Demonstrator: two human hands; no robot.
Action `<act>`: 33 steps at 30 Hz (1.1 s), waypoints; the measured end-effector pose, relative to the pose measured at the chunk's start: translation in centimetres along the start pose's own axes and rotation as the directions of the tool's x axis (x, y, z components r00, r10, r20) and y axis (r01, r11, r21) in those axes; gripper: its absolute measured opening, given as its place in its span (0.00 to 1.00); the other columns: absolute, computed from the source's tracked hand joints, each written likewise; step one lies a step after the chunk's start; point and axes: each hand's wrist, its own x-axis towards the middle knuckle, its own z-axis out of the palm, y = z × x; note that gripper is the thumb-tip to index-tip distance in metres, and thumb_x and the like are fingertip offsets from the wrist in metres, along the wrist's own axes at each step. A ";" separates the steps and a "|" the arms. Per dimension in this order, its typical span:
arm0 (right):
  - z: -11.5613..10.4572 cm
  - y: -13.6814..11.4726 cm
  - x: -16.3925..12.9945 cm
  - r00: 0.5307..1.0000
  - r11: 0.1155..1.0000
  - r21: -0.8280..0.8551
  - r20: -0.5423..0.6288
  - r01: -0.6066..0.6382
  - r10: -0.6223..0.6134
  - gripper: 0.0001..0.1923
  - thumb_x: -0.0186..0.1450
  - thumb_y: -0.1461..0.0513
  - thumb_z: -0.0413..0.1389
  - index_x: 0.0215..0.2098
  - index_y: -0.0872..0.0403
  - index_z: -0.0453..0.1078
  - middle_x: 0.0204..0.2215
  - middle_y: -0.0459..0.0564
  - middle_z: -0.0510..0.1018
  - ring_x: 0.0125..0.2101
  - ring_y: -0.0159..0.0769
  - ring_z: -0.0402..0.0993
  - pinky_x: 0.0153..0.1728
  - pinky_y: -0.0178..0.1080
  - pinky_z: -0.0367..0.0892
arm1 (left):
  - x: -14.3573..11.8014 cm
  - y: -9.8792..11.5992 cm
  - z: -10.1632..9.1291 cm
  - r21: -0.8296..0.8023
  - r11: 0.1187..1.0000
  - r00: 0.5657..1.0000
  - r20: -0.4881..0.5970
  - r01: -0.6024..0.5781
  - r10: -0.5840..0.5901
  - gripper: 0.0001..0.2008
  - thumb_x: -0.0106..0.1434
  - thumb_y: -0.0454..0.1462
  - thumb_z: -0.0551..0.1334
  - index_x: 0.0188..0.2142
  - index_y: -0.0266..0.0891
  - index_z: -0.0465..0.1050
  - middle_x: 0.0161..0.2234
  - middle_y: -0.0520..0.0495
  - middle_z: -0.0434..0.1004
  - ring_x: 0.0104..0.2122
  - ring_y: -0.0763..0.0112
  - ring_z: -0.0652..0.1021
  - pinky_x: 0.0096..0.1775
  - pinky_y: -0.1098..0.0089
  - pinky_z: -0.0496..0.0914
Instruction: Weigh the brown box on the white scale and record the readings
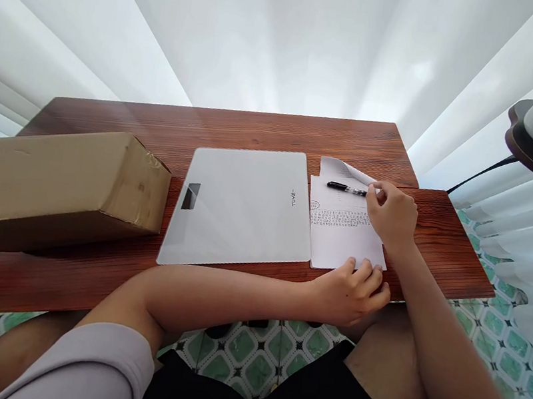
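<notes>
right hand [391,214] grips pen [346,188] over paper [342,235].

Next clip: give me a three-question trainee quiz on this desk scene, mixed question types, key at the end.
1. True or false: the pen lies on the white scale.
2. Which hand touches the pen's end? A) left hand B) right hand
3. Fill in: left of the scale sits a cardboard ____.

Key: 1. False, it lies on the printed sheet. 2. B; the left hand rests on the sheet's near edge. 3. box.
</notes>
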 end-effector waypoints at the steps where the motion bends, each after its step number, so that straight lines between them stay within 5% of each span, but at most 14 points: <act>1: 0.0 -0.8 -0.3 0.999 0.999 -0.023 -0.029 0.031 -0.032 0.15 0.69 0.57 0.50 0.40 0.53 0.79 0.25 0.50 0.79 0.26 0.40 0.71 0.30 0.40 0.56 | 0.0 0.0 0.1 -0.002 1.000 1.000 0.000 0.000 0.000 0.22 0.70 0.38 0.51 0.59 0.30 0.64 0.56 0.27 0.70 0.49 0.50 0.75 0.42 0.57 0.69; 10: 0.9 -5.2 -2.3 0.952 0.952 0.034 -0.023 0.304 -0.304 0.21 0.70 0.57 0.46 0.20 0.53 0.63 0.14 0.45 0.64 0.17 0.30 0.53 0.24 0.38 0.44 | 0.1 -0.1 0.6 0.004 0.999 0.977 -0.206 -0.052 0.052 0.09 0.69 0.31 0.52 0.37 0.35 0.70 0.32 0.43 0.74 0.32 0.63 0.74 0.33 0.64 0.63; 20: 1.3 -5.5 -2.5 0.937 0.936 0.051 -0.042 0.348 -0.346 0.22 0.68 0.58 0.46 0.17 0.52 0.58 0.13 0.45 0.60 0.17 0.29 0.47 0.22 0.38 0.42 | -0.5 0.0 -0.7 0.143 0.955 0.920 -0.264 -0.259 0.289 0.12 0.71 0.33 0.53 0.46 0.37 0.75 0.39 0.44 0.79 0.39 0.65 0.77 0.37 0.64 0.69; 33: 2.0 -6.5 -3.6 0.911 0.911 0.023 -0.037 0.411 -0.410 0.21 0.67 0.58 0.46 0.16 0.53 0.58 0.12 0.45 0.60 0.17 0.29 0.45 0.22 0.38 0.41 | -7.1 -2.9 -7.3 0.348 0.936 0.952 -0.266 -0.048 0.148 0.08 0.70 0.37 0.58 0.43 0.37 0.74 0.37 0.48 0.79 0.37 0.69 0.77 0.40 0.67 0.71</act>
